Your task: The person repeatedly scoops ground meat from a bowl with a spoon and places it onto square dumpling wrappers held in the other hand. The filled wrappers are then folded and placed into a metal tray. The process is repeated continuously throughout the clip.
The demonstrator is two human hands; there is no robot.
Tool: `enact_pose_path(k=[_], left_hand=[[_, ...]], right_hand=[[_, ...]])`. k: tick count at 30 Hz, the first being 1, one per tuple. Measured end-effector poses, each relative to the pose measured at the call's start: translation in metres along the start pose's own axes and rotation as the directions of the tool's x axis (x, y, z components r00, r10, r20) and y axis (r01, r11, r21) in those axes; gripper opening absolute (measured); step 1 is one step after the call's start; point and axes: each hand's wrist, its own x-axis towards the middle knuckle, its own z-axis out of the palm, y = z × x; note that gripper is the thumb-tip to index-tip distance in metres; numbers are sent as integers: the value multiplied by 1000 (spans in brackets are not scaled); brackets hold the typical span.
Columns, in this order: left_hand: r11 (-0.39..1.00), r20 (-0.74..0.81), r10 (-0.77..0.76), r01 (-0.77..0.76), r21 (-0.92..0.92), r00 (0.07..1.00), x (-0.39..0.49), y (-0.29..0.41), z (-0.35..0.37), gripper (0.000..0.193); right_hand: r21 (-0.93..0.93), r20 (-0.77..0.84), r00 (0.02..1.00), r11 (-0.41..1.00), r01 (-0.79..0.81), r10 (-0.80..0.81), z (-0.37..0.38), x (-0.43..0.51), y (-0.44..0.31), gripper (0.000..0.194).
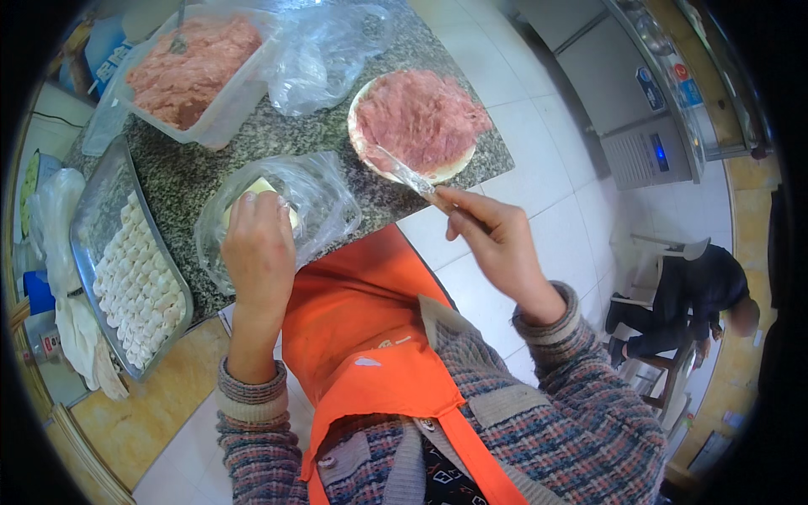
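My left hand (257, 240) is curled over pale, thin dough wrappers (261, 185) that sit in an opened clear plastic bag (319, 189) on the granite counter. Its fingers hide most of the wrappers. In my right hand (495, 237) is a narrow, flat spreading stick (410, 175), pinched between thumb and fingers. The stick's far end rests at the near edge of pink minced meat (420, 120), which is heaped on a round pale plate (355, 129) near the counter's right edge.
Left, a metal tray (104, 196) holds rows of small filled dumplings (139, 284). Behind stands a plastic tub (243, 104) of minced meat with a utensil in it, beside a crumpled plastic bag (315, 57). A person (688, 297) sits at far right, below a metal appliance (650, 154).
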Motion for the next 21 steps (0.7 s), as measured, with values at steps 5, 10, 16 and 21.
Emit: enact_pose_path(k=[5,10,16,21], left_hand=[[1000,-6,-20,19,-15,1000,-2,0,2,12],[997,24,-71,71,-10,997,0,-4,3,10],[162,111,-597,255,-953,794,4,-33,-15,17],[-886,227,-92,25,-463,970,2,-45,-35,43]], right_hand=[[-14,-60,982,984,177,-178,31,-6,13,31],[408,-18,1000,913,-5,14,33,-9,10,31],[497,49,991,864,84,-125,28,-10,-16,33],[294,47,899,866,405,-436,42,3,-37,44]])
